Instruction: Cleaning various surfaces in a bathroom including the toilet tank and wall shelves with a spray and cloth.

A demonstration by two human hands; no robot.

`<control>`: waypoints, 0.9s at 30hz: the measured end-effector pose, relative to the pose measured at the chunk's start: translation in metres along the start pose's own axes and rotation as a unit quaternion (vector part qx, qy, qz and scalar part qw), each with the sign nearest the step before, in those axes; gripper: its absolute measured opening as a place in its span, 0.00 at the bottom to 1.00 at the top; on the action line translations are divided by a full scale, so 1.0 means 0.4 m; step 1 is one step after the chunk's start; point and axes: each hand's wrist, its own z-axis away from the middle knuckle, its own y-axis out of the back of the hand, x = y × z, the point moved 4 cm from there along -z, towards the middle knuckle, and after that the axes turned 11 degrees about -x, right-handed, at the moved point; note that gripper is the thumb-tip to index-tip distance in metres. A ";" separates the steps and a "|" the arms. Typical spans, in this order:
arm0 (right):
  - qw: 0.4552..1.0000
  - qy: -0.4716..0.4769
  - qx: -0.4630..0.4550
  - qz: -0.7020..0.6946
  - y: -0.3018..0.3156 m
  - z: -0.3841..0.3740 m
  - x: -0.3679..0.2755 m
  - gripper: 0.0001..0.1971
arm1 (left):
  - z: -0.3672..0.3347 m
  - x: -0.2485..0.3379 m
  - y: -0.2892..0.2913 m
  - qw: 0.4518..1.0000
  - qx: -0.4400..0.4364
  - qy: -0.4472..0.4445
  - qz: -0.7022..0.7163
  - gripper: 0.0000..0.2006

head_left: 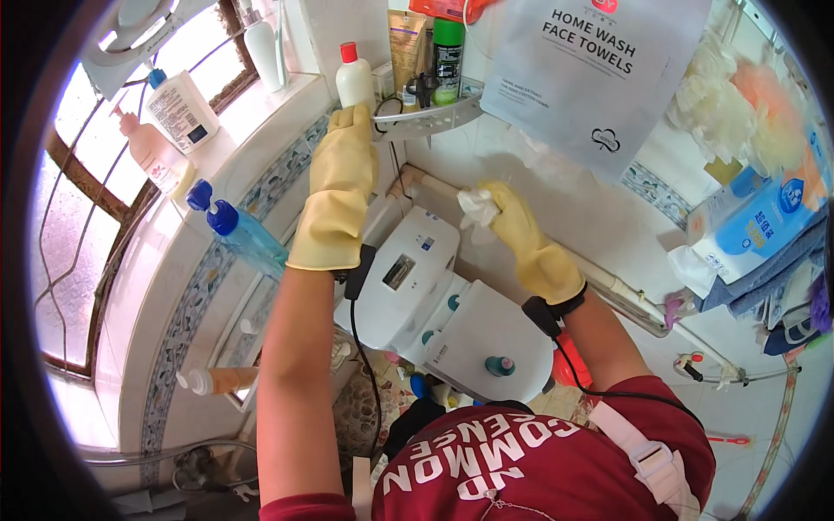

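White bottle point(354, 80), green-topped can point(447, 62) on shelf point(427, 122) near left hand point(346, 156).

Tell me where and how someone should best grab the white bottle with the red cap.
Probably grip the white bottle around its body, below the red cap, coming from the near side, where the left hand is. It stands upright, its body wider than the cap, and a small box and tan tube crowd its right.

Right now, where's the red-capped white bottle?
The red-capped white bottle is upper-left of centre in the head view, just beyond the gloved left hand and left of the gold tube.
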 end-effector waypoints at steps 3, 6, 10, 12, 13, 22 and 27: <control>0.989 0.087 0.117 -0.009 0.021 -0.013 -0.153 0.24 | 0.052 0.004 0.016 0.999 0.048 -0.018 0.019 0.27; 0.936 0.114 0.154 0.296 0.042 -0.088 -0.245 0.22 | 0.145 0.069 0.049 0.996 0.024 0.035 0.074 0.26; 0.889 0.058 0.154 0.427 -0.005 -0.203 -0.317 0.14 | 0.285 0.142 0.048 0.984 -0.011 -0.003 0.179 0.21; 0.881 0.044 0.144 0.449 -0.025 -0.250 -0.325 0.13 | 0.339 0.130 0.066 0.978 -0.028 -0.012 0.205 0.20; 0.891 0.037 0.147 0.428 -0.024 -0.269 -0.297 0.15 | 0.373 0.126 0.077 0.970 -0.050 -0.025 0.235 0.18; 0.885 0.084 0.130 0.439 0.002 -0.144 0.010 0.23 | 0.677 -0.014 0.427 0.954 0.104 0.222 0.171 0.17; 0.989 0.029 0.018 0.143 -0.067 -0.044 0.013 0.24 | 0.808 -0.162 0.652 0.943 0.247 0.222 -0.025 0.15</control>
